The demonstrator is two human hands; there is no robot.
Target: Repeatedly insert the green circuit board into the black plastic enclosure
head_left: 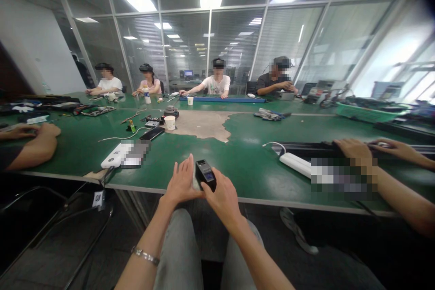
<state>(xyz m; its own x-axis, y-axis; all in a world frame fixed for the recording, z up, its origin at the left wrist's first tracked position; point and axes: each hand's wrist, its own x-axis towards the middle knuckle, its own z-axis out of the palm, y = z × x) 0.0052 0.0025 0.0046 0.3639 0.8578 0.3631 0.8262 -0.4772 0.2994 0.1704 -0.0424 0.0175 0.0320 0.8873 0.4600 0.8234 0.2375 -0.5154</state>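
Note:
A small black device (205,175) with a little bluish screen is held upright near the front edge of the green table (251,163). My right hand (222,195) is wrapped round its right side, with the thumb at its lower front. On its left, my left hand (183,181) has its fingers stretched out and its thumb reaching toward the right hand. A pale strip shows between my left hand and the device; what it is I cannot make out. A metal bracelet (145,255) circles my left wrist.
At left lie a white power bank (116,156), a black phone (152,133) and a paper cup (170,122). A white bar-shaped item (295,165) lies at right, near another person's hands (355,152). Gloves (271,114) and a green basket (372,112) are farther back. Several people sit around.

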